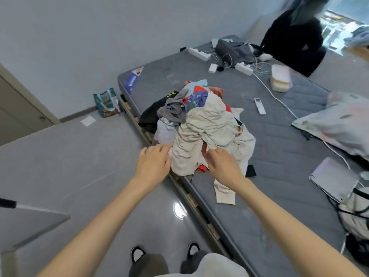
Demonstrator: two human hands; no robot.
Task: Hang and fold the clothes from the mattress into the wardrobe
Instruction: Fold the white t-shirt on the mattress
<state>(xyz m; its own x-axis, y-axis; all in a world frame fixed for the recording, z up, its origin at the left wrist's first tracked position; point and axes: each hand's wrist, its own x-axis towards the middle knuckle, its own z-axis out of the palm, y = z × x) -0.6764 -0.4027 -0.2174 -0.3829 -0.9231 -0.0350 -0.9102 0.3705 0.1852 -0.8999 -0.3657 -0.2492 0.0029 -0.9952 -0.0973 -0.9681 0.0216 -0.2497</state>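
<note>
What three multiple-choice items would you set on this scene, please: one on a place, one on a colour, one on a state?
1. Where does the white remote control lie? A on the mattress, right of the clothes pile; B atop that pile; C buried under it.
2. What colour is the big garment topping the pile? A green; B cream; C yellow.
3. How are the clothes? A neatly folded; B on hangers; C loosely heaped.
Answers: 1 A, it lies on bare quilting; 2 B, its cloth is pale cream; 3 C, they lie tangled, unfolded.
</note>
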